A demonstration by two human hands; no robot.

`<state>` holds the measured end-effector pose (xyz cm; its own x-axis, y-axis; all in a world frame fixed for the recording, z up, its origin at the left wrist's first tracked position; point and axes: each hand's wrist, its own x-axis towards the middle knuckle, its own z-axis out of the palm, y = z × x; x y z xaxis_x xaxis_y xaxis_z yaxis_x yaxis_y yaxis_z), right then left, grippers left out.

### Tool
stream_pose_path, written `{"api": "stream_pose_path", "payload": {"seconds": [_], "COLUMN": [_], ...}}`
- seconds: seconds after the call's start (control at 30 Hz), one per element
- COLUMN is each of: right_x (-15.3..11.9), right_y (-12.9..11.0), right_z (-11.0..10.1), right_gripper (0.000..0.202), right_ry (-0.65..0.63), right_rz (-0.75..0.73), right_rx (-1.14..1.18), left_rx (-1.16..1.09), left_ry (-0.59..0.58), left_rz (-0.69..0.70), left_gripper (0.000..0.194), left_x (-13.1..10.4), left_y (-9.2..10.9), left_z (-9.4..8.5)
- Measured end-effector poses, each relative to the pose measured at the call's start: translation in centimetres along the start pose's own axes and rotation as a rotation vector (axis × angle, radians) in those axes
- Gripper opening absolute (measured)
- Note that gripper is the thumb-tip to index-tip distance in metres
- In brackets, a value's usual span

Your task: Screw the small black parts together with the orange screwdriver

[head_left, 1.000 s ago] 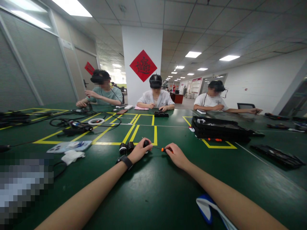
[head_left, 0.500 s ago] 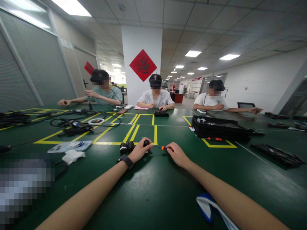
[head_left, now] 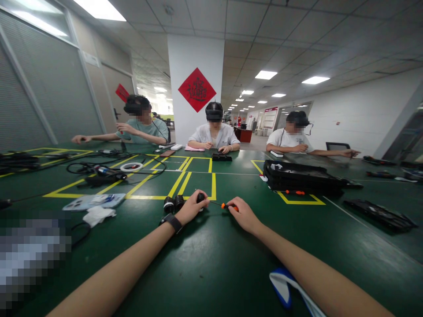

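My left hand [head_left: 192, 208] is closed around a small black round part [head_left: 200, 197], most of it covered by the fingers. An orange-and-black screwdriver [head_left: 225, 205] is gripped by its handle in my right hand [head_left: 243, 214]. Its thin shaft points left, and the tip meets or nearly meets the black part; I cannot tell which. Just left of my left hand stand two similar black cylinders, one with a white band [head_left: 168, 204] and another beside it [head_left: 179, 202].
Stacked black trays [head_left: 302, 176] lie at the right, with an orange-handled tool [head_left: 295, 192] before them. A black frame part [head_left: 380, 215] is further right. Cables [head_left: 105, 169], a light-blue phone [head_left: 94, 201] and tissue [head_left: 99, 215] lie left. Three people sit across the green table [head_left: 198, 273].
Both hands keep nearly the same pose, with the screwdriver still against or close to the black part. The whole view has shifted very slightly.
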<state>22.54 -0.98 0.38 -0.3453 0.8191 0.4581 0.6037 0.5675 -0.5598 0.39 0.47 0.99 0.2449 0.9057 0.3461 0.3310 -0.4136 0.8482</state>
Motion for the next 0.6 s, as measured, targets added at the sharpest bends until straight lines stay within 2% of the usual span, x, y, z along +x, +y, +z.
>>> {"api": "stream_pose_path", "payload": {"seconds": [0.2,0.33,0.43,0.6], "right_x": [-0.11,-0.04,0.09,0.06], "right_y": [-0.17,-0.1,0.18,0.27], "right_z": [-0.1,0.02,0.05,-0.06], "right_gripper": [0.014,0.021,0.017,0.013], "right_ry": [0.013,0.036,0.04,0.018], "right_rz": [-0.06,-0.008,0.052,0.019], "right_rx": [-0.018,-0.034,-0.071,-0.089], "left_rx": [0.011,0.02,0.022,0.015], "left_ry": [0.0,-0.001,0.0,0.006], "left_rz": [0.005,0.018,0.021,0.001], "left_gripper": [0.026,0.027,0.026,0.027], "left_x": [0.12,0.15,0.12,0.06], "left_y": [-0.26,-0.31,-0.21,-0.08], "left_z": [0.01,0.01,-0.02,0.02]}}
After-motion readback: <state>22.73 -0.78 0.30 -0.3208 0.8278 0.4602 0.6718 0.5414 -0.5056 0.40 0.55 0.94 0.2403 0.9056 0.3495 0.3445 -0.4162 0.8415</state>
